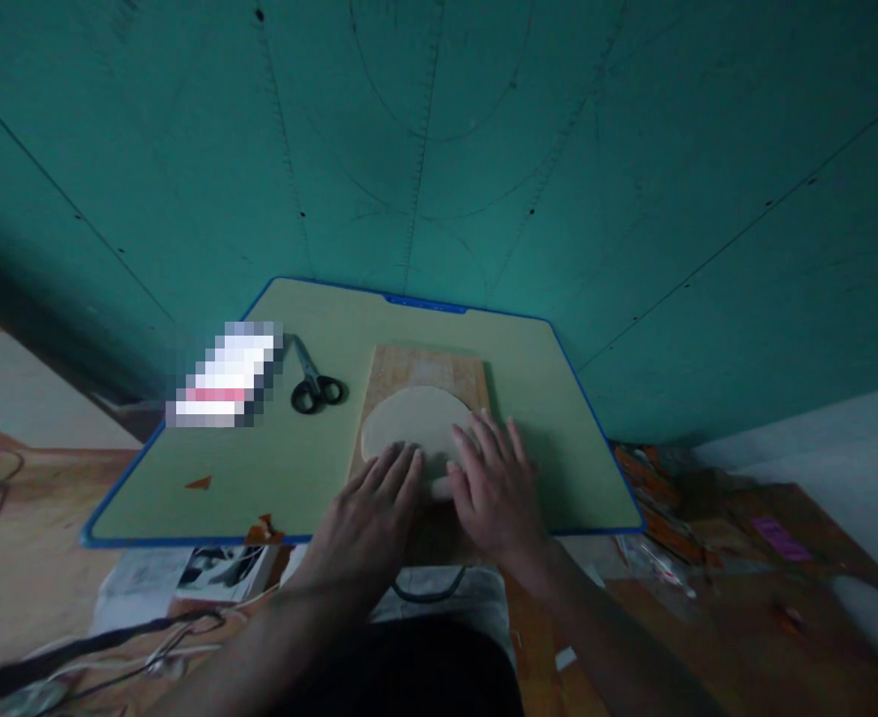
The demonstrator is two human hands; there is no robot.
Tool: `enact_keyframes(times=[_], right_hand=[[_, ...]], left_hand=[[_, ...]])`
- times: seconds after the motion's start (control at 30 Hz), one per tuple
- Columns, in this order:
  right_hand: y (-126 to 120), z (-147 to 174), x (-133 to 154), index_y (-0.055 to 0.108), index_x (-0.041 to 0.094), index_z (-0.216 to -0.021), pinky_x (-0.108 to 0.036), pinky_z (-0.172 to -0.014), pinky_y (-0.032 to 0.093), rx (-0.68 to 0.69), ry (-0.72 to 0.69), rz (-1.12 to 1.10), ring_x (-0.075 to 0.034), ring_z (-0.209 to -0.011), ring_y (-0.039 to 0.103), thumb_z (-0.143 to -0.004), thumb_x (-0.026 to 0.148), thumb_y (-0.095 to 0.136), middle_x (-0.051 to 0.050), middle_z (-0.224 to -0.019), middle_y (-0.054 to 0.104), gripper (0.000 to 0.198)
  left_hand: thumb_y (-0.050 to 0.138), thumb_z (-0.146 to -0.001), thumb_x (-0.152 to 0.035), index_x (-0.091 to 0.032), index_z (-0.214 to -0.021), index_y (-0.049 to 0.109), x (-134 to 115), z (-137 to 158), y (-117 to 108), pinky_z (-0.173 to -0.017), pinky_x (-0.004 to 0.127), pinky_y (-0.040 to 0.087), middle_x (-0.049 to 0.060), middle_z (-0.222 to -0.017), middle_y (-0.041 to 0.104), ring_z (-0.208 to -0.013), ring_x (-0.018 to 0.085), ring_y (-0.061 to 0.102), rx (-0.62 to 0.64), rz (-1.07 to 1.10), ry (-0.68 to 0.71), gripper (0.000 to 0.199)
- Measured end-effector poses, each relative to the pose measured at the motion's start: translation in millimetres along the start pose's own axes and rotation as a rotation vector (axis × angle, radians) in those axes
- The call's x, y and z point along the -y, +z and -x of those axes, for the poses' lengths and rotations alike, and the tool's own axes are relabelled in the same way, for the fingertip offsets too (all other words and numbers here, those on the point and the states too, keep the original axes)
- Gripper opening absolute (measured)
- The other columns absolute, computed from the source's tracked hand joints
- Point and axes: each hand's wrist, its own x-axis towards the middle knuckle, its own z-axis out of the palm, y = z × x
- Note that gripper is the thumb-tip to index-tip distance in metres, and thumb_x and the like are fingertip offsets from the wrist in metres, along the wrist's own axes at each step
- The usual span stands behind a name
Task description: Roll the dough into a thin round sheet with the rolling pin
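Note:
A pale, flat, rounded sheet (418, 418) lies on a wooden board (431, 368); whether it is dough, clay or something else I cannot tell. My left hand (375, 508) rests flat over its near left edge, fingers stretched out and close together. On the near right edge lies my right hand (495, 483), fingers spread. Between the hands shows a short pale roll (441, 488), either a bar or the sheet's curled edge; its ends are hidden under my hands. Both palms cover the near part of the board.
The board lies on a pale green, blue-rimmed tabletop (558, 438). Black-handled scissors (312, 378) and a blurred-out bright screen (226, 373) are at left. Orange scraps (200, 483) lie near the front left. Behind stands a green wall (409, 149) with markings. Cables (170, 637) trail on the floor.

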Motion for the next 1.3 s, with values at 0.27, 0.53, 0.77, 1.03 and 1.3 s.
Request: enact_keyframes(times=[0.27, 0.53, 0.77, 1.03, 1.3], right_hand=[[10.3, -43.9, 8.4, 0.058, 0.012, -0.138, -0.05, -0.122, 0.024, 0.054, -0.116, -0.073, -0.029, -0.142, 0.041, -0.095, 0.026, 0.046, -0.017, -0.147, 0.053, 0.047], [9.9, -65.6, 6.2, 0.061, 0.014, -0.135, -0.048, -0.119, 0.03, 0.117, -0.163, -0.069, -0.028, -0.14, 0.044, -0.094, 0.026, 0.043, -0.016, -0.146, 0.055, 0.046], [-3.0, -6.2, -0.8, 0.052, 0.018, -0.145, -0.056, -0.12, 0.025, 0.169, -0.22, -0.067, -0.029, -0.148, 0.033, -0.099, 0.036, 0.037, -0.013, -0.158, 0.043, 0.052], [24.1, -93.3, -12.0, 0.056, 0.015, -0.141, -0.052, -0.12, 0.028, 0.16, -0.092, -0.047, -0.03, -0.144, 0.04, -0.101, 0.045, 0.04, -0.016, -0.156, 0.045, 0.053], [8.2, -27.6, 6.5, 0.053, 0.014, -0.145, -0.053, -0.121, 0.025, 0.118, -0.107, -0.022, -0.031, -0.145, 0.039, -0.101, 0.047, 0.041, -0.017, -0.153, 0.048, 0.056]], left_hand=[[0.032, -0.103, -0.043, -0.013, -0.135, 0.058, 63.4, -3.6, -20.2, -0.116, 0.056, 0.036, 0.015, -0.147, 0.056, -0.145, 0.031, 0.04, -0.173, 0.356, -0.46, 0.051], [0.031, -0.103, -0.044, -0.009, -0.135, 0.055, 82.0, 13.3, 7.1, -0.117, 0.062, 0.032, 0.021, -0.149, 0.05, -0.147, 0.038, 0.034, -0.212, 0.103, -0.467, 0.053], [0.046, -0.099, -0.053, -0.014, -0.138, 0.056, 82.3, -2.5, 15.1, -0.118, 0.062, 0.029, 0.02, -0.155, 0.043, -0.149, 0.042, 0.027, -0.159, -0.039, -0.416, 0.056], [0.038, -0.097, -0.022, -0.007, -0.14, 0.05, 84.4, 3.0, 20.2, -0.118, 0.061, 0.031, 0.025, -0.151, 0.046, -0.148, 0.04, 0.03, -0.182, -0.056, -0.415, 0.047], [0.038, -0.099, -0.026, -0.015, -0.136, 0.051, 83.9, 9.0, 0.4, -0.115, 0.058, 0.037, 0.018, -0.147, 0.051, -0.146, 0.034, 0.037, -0.36, 0.291, -0.454, 0.041]])
